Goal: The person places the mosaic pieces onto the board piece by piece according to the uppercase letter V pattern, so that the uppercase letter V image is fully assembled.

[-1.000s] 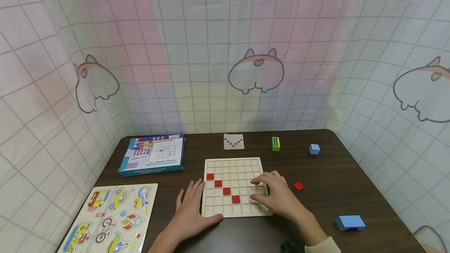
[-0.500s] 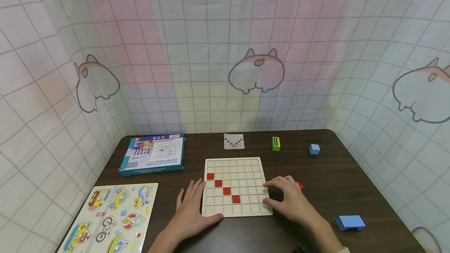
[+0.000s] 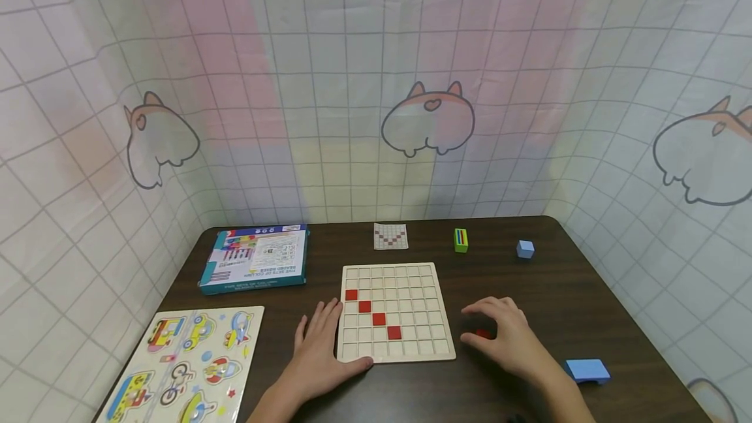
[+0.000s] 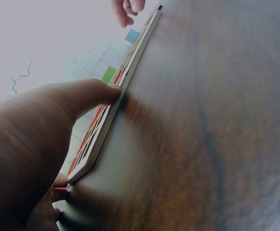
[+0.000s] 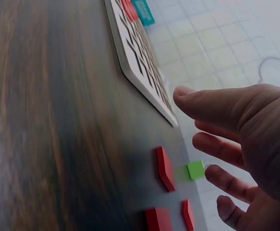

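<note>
A cream gridded board (image 3: 411, 286) lies flat on the dark table, with several red square tiles (image 3: 378, 319) set in a diagonal of its cells. My left hand (image 3: 320, 348) rests along its left side, fingers at the left edge. In the left wrist view the thumb (image 4: 94, 91) touches the near edge. To the right of the board, my right hand (image 3: 508, 338) hovers with fingers and thumb apart. A red piece (image 3: 484, 333) shows between them. The right wrist view shows loose red tiles (image 5: 165, 169) on the table below that hand, apart from its fingertips.
At the back stand a card with a red grid pattern (image 3: 390, 236), a green block with coloured stripes (image 3: 461, 240) and a small blue cube (image 3: 525, 249). A blue arch block (image 3: 587, 371) lies at right. A boxed set (image 3: 258, 260) and a vehicle puzzle board (image 3: 188, 364) lie at left.
My right hand has moved right, from over the board's right side to the loose red tiles beside it. The left hand and the board have stayed put.
</note>
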Tool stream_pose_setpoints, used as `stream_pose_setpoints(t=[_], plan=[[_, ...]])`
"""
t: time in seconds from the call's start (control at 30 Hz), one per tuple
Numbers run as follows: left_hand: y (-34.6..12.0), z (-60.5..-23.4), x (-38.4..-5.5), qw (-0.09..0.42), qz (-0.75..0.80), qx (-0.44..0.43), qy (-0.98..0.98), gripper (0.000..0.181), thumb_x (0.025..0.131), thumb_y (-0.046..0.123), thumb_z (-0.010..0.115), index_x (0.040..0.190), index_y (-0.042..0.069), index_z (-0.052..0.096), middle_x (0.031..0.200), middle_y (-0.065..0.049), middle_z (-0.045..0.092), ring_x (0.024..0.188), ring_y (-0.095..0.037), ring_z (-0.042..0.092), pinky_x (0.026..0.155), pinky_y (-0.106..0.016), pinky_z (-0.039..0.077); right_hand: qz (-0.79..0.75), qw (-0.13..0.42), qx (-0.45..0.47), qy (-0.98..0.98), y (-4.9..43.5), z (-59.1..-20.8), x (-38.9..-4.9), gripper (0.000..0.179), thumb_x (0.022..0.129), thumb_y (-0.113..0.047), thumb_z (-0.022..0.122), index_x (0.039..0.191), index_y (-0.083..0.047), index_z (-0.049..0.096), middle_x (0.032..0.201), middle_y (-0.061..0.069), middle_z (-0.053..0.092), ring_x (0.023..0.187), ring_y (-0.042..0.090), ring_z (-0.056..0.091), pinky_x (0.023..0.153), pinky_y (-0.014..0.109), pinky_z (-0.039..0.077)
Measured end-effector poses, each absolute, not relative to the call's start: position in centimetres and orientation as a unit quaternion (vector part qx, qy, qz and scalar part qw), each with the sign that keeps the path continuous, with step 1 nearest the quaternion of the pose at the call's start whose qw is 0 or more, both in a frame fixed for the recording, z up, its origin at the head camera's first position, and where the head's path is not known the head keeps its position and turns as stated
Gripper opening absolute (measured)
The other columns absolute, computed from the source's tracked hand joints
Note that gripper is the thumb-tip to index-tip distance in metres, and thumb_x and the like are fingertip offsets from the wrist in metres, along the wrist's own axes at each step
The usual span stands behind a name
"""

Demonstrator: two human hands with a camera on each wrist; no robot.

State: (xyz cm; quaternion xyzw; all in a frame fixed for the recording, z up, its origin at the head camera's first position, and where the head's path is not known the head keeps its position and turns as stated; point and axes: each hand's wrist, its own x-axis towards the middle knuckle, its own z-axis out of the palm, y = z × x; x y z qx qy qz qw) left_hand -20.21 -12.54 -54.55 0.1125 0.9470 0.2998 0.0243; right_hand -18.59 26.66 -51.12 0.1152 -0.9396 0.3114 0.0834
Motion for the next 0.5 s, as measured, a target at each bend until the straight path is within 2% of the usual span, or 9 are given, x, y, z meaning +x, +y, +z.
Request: stream_pose_setpoints(t=[0.5], plan=[[-12.5, -54.5, -20.2, 0.025, 0.297, 0.111, 0.948, 0.131, 0.076, 0.086, 0.082, 0.176, 0.017, 0.032, 0.184, -0.009, 0.03, 0.173, -0.041, 0.018, 0.134, -0.075, 0.007, 0.288, 0.057, 0.087, -0.952, 29.4, -52.3, -18.1, 0.045, 0.085, -0.037, 0.099, 0.125, -0.026, 0.081, 0.127, -0.007, 0.075, 0.118, 0.022, 0.055, 0.102, 0.059, 0.042]])
